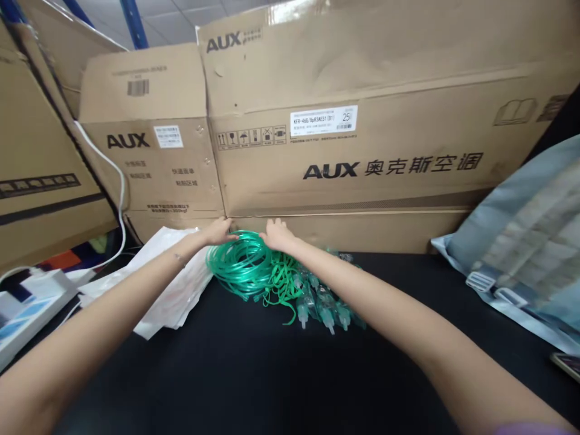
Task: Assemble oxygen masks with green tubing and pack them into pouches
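A coil of clear green tubing point(238, 275) lies on the black table in front of the cardboard boxes. My left hand point(220, 231) is at its back left edge, thumb stretched toward the tubing and apart from the fingers. At the back right edge is my right hand point(278, 235), with its fingers spread and nothing visible held in them. Whether either hand presses on the tubing is hard to tell. Beside the coil is a tangle of green straps point(283, 278). Several clear plastic cups with pale nozzles point(326, 305) lie right of the straps, partly behind my right forearm.
White plastic bags point(174, 296) lie left of the coil. A power strip point(34, 308) with a white cable point(121, 193) is at far left. Large AUX cardboard boxes point(385, 133) stand along the back. A pale blue bag point(530, 241) with buckles and a phone-like object point(566, 365) are at right.
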A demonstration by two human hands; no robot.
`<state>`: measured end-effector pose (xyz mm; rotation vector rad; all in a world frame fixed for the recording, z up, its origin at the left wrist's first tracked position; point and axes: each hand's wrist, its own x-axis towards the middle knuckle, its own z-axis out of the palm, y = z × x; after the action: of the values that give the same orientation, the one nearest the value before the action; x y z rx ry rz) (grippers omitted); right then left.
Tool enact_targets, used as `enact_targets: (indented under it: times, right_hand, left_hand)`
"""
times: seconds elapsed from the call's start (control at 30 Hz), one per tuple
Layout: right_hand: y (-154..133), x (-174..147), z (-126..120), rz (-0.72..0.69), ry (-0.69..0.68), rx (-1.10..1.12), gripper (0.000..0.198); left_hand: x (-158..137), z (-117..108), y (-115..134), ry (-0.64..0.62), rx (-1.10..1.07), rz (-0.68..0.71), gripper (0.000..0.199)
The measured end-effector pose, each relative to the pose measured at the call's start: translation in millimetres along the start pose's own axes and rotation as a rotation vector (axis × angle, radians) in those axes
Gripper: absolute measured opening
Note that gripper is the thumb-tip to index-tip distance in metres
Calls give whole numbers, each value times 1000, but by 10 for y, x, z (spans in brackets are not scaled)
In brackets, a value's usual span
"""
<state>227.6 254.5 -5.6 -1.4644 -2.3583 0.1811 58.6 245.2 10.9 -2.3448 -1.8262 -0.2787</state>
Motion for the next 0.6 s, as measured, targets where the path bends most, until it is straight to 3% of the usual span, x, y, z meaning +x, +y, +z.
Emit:
enact_targets:
  times: [0.13,0.3,0.47,0.6]
  right_hand:
    - [258,-357,125,-203,26,-33,40]
    - [529,-1127,11,-389,42,-55,36]
    - [670,-1905,-63,-499,65,-79,31]
    - [817,-2233,-40,-468,129,-94,32]
  left_hand:
    - [-174,376,73,-155,-8,67,58]
    - [-276,688,247,-378,-13,42,59]
    - [-236,758,341,-442,22,-34,63]
    - [-243,684,476,-394,70,-65,59]
